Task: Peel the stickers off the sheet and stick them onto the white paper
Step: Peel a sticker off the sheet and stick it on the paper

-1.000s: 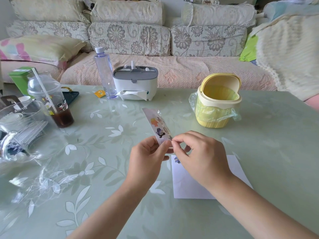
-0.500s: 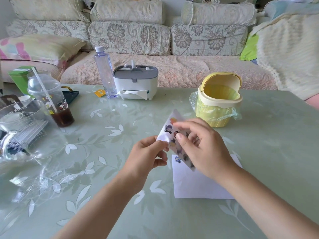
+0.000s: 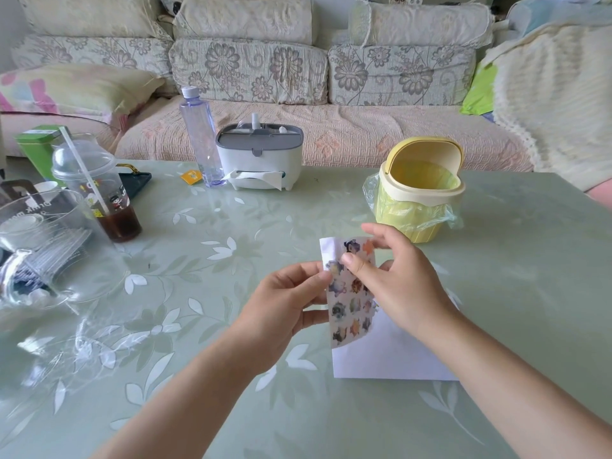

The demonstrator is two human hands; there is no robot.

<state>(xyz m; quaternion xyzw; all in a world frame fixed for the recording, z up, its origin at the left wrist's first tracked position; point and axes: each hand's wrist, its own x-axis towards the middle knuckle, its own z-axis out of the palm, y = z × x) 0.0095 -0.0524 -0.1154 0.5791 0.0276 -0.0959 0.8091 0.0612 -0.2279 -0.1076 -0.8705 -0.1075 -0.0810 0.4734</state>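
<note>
Clear plastic containers: far left edge of the desk, lying together; contents not legible.
Green box: behind the containers, at the desk's far left corner.
Drink cup: domed lid, white straw leaning left, dark liquid in the bottom; just right of the containers.
Water bottle: upright, clear, capped; touching or just beside the left side of the tissue box, which of the two cannot be told.
Tissue box: white body, grey lid, one tissue hanging from the front slot.
Left hand: grip clamped on the left edge of the sticker sheet, thumb on the front, fingers curled behind.
Sticker sheet: held clear of the desk between both hands, roughly upright, printed face toward the camera, rows of small cartoon stickers on it; its lower end overlaps the white paper in this view.
Right hand: grip clamped on the upper part of the sticker sheet, thumb pressed on the printed face, fingers behind.
White paper: flat on the desk, below the right hand and forearm.
Yellow bin: upright beyond the right hand, lid tipped open, plastic liner hanging over the rim.
</note>
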